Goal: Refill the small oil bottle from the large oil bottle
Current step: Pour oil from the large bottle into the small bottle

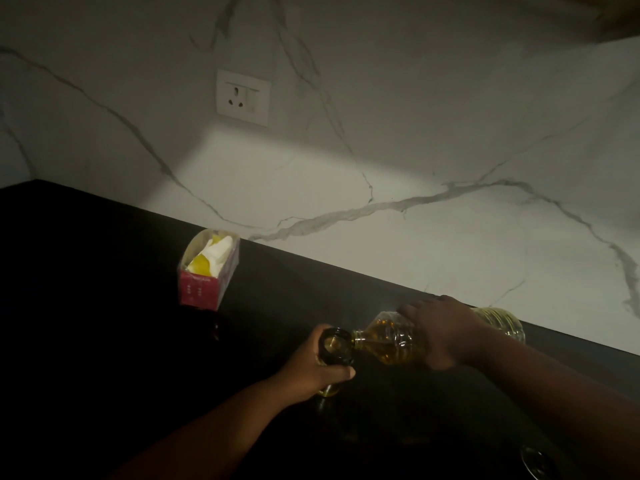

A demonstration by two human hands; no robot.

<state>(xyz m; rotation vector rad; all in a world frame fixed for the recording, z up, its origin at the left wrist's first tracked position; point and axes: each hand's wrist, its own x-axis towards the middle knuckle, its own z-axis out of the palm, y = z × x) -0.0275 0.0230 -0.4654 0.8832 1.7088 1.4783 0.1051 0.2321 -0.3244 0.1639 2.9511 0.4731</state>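
Large oil bottle (391, 341) horizontal, mouth pointing left

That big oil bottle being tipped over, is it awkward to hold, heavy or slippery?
Probably hefty: the large oil bottle still shows plenty of golden oil. Its ribbed clear plastic likely flexes when squeezed. Any oil film would make it slippery, hence perhaps the right hand gripping its middle.

head: worn, looks forward-down | close over counter (104, 306) | faces marble wall (415, 116)
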